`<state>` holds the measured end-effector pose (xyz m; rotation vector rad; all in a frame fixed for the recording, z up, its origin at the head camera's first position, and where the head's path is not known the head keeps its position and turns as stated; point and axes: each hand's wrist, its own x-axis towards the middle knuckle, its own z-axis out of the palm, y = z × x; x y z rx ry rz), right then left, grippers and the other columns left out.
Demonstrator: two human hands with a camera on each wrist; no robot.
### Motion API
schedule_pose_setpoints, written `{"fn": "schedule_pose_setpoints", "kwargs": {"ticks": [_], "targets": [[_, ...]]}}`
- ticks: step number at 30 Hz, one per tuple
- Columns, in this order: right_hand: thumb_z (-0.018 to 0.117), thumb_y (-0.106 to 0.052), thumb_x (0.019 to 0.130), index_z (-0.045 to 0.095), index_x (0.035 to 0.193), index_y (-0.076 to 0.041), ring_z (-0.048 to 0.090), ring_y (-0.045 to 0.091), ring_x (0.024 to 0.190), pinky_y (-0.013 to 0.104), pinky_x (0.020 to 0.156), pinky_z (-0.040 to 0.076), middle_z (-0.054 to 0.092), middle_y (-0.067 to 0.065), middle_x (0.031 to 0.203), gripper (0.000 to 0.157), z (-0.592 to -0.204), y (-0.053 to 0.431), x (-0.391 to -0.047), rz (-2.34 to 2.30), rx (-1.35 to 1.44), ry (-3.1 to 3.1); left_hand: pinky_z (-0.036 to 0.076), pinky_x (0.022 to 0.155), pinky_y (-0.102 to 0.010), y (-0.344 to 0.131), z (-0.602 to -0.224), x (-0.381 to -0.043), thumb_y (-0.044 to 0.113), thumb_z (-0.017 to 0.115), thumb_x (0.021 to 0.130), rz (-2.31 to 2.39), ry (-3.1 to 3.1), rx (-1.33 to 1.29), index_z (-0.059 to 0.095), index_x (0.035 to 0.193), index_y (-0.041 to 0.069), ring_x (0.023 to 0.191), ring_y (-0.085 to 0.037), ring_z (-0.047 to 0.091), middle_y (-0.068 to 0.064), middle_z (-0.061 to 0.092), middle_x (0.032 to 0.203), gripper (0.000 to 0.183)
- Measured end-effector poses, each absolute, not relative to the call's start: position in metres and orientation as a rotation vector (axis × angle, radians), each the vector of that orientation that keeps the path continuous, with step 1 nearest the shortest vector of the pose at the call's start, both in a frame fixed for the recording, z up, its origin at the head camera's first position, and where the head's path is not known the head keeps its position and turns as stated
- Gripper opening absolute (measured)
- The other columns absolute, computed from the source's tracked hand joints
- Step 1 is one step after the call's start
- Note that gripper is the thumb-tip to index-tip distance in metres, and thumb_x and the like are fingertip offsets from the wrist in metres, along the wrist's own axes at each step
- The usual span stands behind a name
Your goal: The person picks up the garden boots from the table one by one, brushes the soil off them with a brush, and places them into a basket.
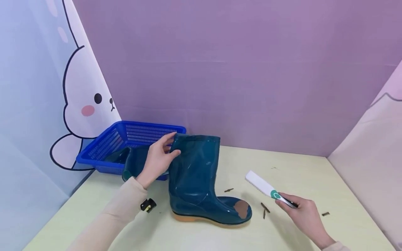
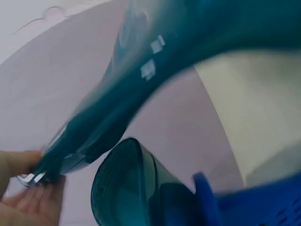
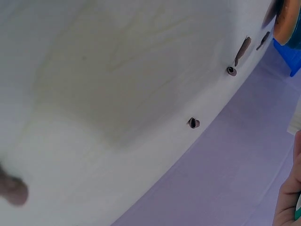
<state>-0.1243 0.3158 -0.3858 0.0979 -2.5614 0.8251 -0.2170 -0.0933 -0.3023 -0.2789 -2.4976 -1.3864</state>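
A dark teal rain boot (image 1: pixel 194 170) stands upright on the table, its toe pointing right and carrying a brown patch (image 1: pixel 241 209). My left hand (image 1: pixel 158 157) pinches the top rim of its shaft between thumb and fingers. In the left wrist view the boot shaft (image 2: pixel 136 80) slants down to the fingers at its rim. My right hand (image 1: pixel 304 216) grips the dark handle of a white brush (image 1: pixel 260 183) with a green round mark. The brush head is in the air, right of the toe. Only part of that hand (image 3: pixel 289 188) shows in the right wrist view.
Behind the left arm sits a blue plastic basket (image 1: pixel 103 165). A second teal boot (image 1: pixel 136 162) lies partly in it, its opening over the front edge. Several small brown curled bits (image 1: pixel 265 207) lie on the table (image 1: pixel 276 157). A small black object (image 1: pixel 148 205) is beside the left sleeve.
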Motion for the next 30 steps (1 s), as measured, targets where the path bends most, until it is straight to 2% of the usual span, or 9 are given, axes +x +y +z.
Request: {"fn": "schedule_pose_setpoints", "kwargs": {"ticks": [3,10,14,20,23,27,30], "targets": [[0.075,-0.017,0.072,0.073,0.092,-0.009,0.043,-0.004,0.053,0.016,0.044,0.036,0.071,0.009,0.083,0.021,-0.385,0.316,-0.117,0.808,0.115,-2.549,0.047,0.09,-0.042,-0.102,-0.306,-0.211,0.013,0.062,0.086,-1.554,-2.404,-0.328,0.041,0.136,0.013,0.113,-0.029,0.055,-0.015,0.051,0.131,0.054],[0.075,-0.021,0.073,0.073,0.094,-0.01,0.046,-0.004,0.058,0.017,0.046,0.038,0.071,0.011,0.088,0.023,-0.388,0.31,-0.097,0.898,0.02,-2.643,0.051,0.08,-0.029,-0.114,-0.313,-0.206,0.011,0.061,0.086,-1.697,-2.339,-0.366,0.043,0.135,0.011,0.105,-0.026,0.061,-0.013,0.057,0.124,0.052],[0.074,-0.021,0.074,0.072,0.094,-0.01,0.049,-0.004,0.061,0.018,0.05,0.042,0.071,0.009,0.09,0.023,-0.392,0.299,-0.09,0.993,-0.044,-2.697,0.051,0.081,-0.028,-0.118,-0.318,-0.204,0.013,0.062,0.086,-1.689,-2.334,-0.354,0.043,0.135,0.01,0.105,-0.026,0.061,-0.013,0.058,0.123,0.052],[0.075,-0.019,0.072,0.073,0.09,-0.013,0.049,-0.005,0.059,0.018,0.048,0.042,0.071,0.002,0.084,0.019,-0.393,0.281,-0.094,1.03,0.094,-2.688,0.049,0.084,-0.029,-0.118,-0.323,-0.2,0.016,0.061,0.086,-1.684,-2.337,-0.318,0.045,0.133,0.01,0.106,-0.023,0.061,-0.013,0.059,0.122,0.05],[0.074,-0.021,0.073,0.073,0.09,-0.013,0.045,-0.005,0.055,0.017,0.046,0.04,0.071,0.001,0.084,0.019,-0.389,0.273,-0.101,0.999,0.194,-2.711,0.049,0.084,-0.028,-0.118,-0.325,-0.198,0.017,0.062,0.086,-1.678,-2.318,-0.318,0.047,0.131,0.01,0.101,-0.013,0.063,-0.012,0.06,0.121,0.048],[0.073,-0.021,0.075,0.073,0.092,-0.012,0.044,-0.006,0.053,0.016,0.047,0.039,0.071,0.001,0.085,0.019,-0.381,0.265,-0.109,0.875,0.365,-2.787,0.05,0.081,-0.022,-0.116,-0.327,-0.196,0.014,0.062,0.086,-1.661,-2.282,-0.347,0.05,0.129,0.008,0.091,0.004,0.061,-0.014,0.061,0.118,0.045],[0.073,-0.02,0.074,0.073,0.091,-0.011,0.044,-0.008,0.055,0.015,0.047,0.038,0.072,0.003,0.084,0.019,-0.373,0.263,-0.11,0.745,0.478,-2.811,0.05,0.077,-0.017,-0.116,-0.33,-0.197,0.011,0.062,0.085,-1.658,-2.236,-0.392,0.053,0.126,0.007,0.088,0.007,0.061,-0.016,0.062,0.116,0.042]]}}
